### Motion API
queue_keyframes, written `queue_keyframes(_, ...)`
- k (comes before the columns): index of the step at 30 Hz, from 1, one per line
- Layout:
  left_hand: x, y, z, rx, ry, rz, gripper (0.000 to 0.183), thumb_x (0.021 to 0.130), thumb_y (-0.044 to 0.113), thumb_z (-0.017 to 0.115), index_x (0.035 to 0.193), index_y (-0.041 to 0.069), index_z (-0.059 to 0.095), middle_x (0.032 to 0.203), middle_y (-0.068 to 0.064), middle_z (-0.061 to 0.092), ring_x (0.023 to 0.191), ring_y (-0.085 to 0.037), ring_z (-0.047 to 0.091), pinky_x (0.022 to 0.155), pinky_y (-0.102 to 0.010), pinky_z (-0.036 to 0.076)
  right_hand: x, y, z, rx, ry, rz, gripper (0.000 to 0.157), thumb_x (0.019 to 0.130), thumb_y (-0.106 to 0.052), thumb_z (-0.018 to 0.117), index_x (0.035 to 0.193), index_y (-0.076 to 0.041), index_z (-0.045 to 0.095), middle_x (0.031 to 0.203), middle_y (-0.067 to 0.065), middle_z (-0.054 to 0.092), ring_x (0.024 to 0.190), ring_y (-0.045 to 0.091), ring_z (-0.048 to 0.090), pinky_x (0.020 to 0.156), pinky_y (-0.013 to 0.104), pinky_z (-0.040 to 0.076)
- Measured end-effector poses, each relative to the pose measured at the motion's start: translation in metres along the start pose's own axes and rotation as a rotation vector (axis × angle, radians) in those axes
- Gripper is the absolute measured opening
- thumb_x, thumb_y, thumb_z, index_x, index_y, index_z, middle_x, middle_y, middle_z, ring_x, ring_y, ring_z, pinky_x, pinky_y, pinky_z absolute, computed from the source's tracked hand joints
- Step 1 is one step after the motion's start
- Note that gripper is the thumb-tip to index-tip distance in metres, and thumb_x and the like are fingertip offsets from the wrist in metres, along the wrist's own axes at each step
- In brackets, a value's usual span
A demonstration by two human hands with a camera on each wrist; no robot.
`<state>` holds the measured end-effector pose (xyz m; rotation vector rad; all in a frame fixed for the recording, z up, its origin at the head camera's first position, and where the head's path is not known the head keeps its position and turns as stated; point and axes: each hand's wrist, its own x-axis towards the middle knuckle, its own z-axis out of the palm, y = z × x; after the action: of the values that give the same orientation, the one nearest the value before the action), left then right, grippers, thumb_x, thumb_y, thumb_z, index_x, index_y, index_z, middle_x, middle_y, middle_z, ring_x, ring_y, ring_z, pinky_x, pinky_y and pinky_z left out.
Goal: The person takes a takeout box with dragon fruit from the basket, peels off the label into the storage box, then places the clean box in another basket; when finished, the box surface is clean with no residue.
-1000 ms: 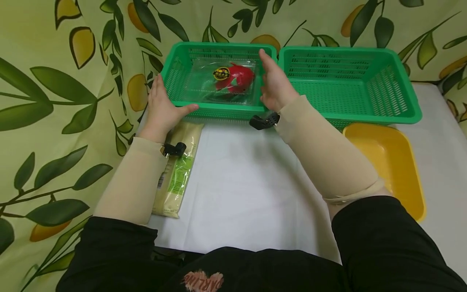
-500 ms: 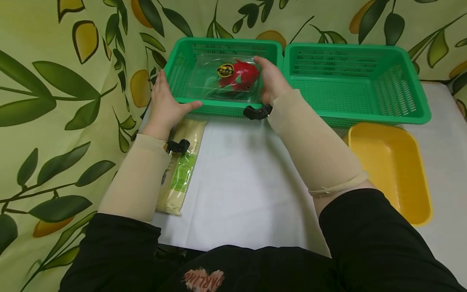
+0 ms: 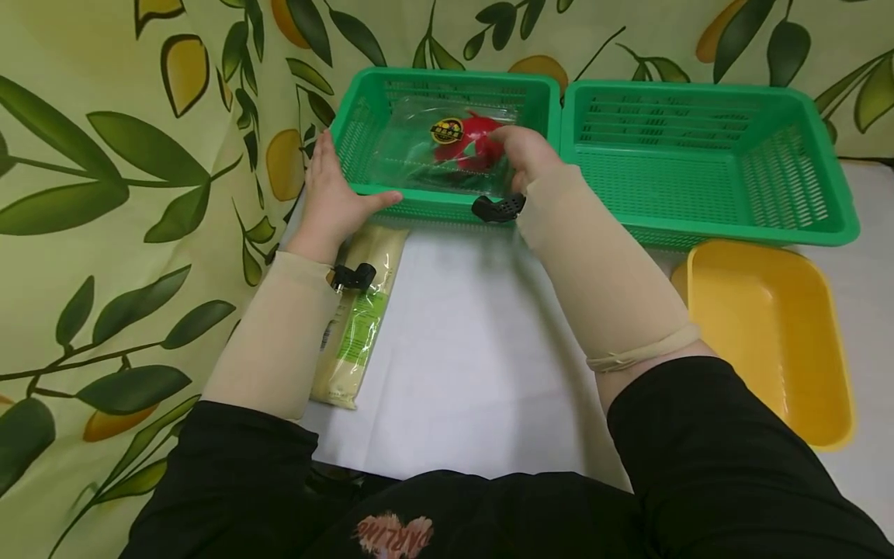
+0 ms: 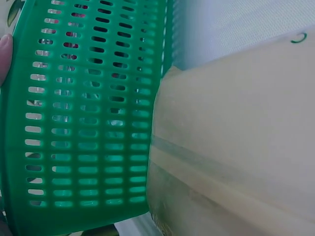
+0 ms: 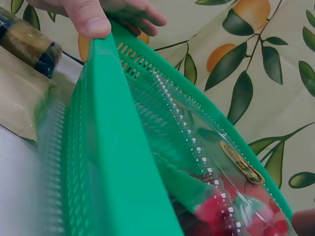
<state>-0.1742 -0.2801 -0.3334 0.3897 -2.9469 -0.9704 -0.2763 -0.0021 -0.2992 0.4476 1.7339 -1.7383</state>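
Observation:
A clear plastic clamshell box (image 3: 412, 147) with a red fruit (image 3: 482, 147) and a round black-and-gold sticker lies in the left green basket (image 3: 433, 198). My right hand (image 3: 527, 151) reaches over this basket's right end, fingers bent over the box's end near the fruit; its thumb is mostly hidden in the head view. At the basket's left front corner, my left hand (image 3: 335, 198) spreads its fingers straight along the outside, thumb on the front rim. In the right wrist view, the left thumb (image 5: 93, 22) sits on that rim.
A flat beige packet (image 3: 366, 310) with a green label lies under my left wrist. A second green basket (image 3: 698, 225) adjoins the first on the right. A yellow tray (image 3: 789, 334) stands in front of it. A leaf-patterned cloth (image 3: 140, 155) rises behind and left.
My right hand has moved from the basket's right rim inward over the box's end, and its fingers have bent. The left hand keeps its place. The whole head view has shifted slightly.

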Motion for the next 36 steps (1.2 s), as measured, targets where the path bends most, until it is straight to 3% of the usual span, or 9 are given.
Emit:
queue_keyframes(6,0.0003,0.0016,0.001,0.01,-0.001,-0.006,0.147,0.084,0.068,0.089,0.178,0.018,-0.014,0.187,0.0,-0.014,0.173,-0.035,-0.01,0.14,-0.051,0.002,-0.0007,-0.0003,-0.0018,-0.042,0.009,0.024,0.077,0.113,-0.038,0.059,0.178,-0.021,0.021,0.186,-0.013,0.006,0.172,0.019,0.008,0.138,0.042,0.02)
queue_keyframes(10,-0.0003,0.0018,0.0015,0.013,0.002,-0.004,0.147,0.084,0.067,0.089,0.178,0.017,-0.014,0.187,-0.001,-0.013,0.173,-0.036,-0.008,0.14,-0.05,0.003,-0.0012,-0.0002,-0.0035,-0.008,-0.002,0.044,0.087,0.112,-0.04,0.062,0.179,-0.026,0.008,0.186,-0.015,0.002,0.173,0.018,0.004,0.138,0.046,0.02)
queue_keyframes(14,-0.0007,0.0013,0.0017,0.013,0.008,0.002,0.147,0.084,0.067,0.089,0.178,0.016,-0.012,0.187,-0.002,-0.012,0.173,-0.036,-0.007,0.14,-0.05,0.003,-0.0003,0.0002,-0.0047,0.051,-0.006,0.05,0.093,0.109,-0.042,0.068,0.179,-0.031,0.006,0.186,-0.012,0.003,0.173,0.023,0.007,0.136,0.055,0.026)
queue_keyframes(18,0.0,0.0011,0.0016,0.014,0.009,0.001,0.148,0.084,0.068,0.089,0.178,0.016,-0.012,0.187,-0.002,-0.012,0.173,-0.036,-0.007,0.14,-0.05,0.003,0.0004,0.0013,-0.0042,0.102,-0.006,0.047,0.094,0.107,-0.041,0.073,0.178,-0.033,0.012,0.186,-0.007,0.008,0.172,0.033,0.014,0.133,0.06,0.03)
queue_keyframes(23,0.0009,0.0011,0.0013,0.014,0.006,0.0,0.149,0.083,0.069,0.089,0.178,0.016,-0.013,0.187,-0.001,-0.012,0.173,-0.034,-0.01,0.14,-0.051,0.004,0.0012,0.003,-0.0045,0.174,-0.016,0.059,0.086,0.104,-0.039,0.077,0.173,-0.036,0.025,0.183,-0.009,0.018,0.166,0.042,0.028,0.129,0.055,0.039)
queue_keyframes(30,0.0003,0.0005,0.001,0.006,0.002,0.005,0.148,0.084,0.068,0.089,0.178,0.016,-0.013,0.187,-0.001,-0.012,0.173,-0.034,-0.01,0.14,-0.05,0.003,0.0034,0.0045,-0.0034,0.185,-0.014,0.037,0.075,0.103,-0.037,0.079,0.166,-0.033,0.037,0.174,-0.004,0.034,0.158,0.039,0.039,0.128,0.055,0.042)
queue_keyframes(36,0.0027,0.001,0.0002,0.002,-0.001,-0.001,0.148,0.083,0.068,0.089,0.177,0.019,-0.014,0.187,0.001,-0.013,0.173,-0.03,-0.01,0.14,-0.048,0.002,0.0025,0.0049,-0.0044,0.186,-0.042,-0.002,0.052,0.105,-0.036,0.077,0.149,-0.025,0.054,0.159,-0.005,0.05,0.144,0.028,0.052,0.126,0.05,0.045)
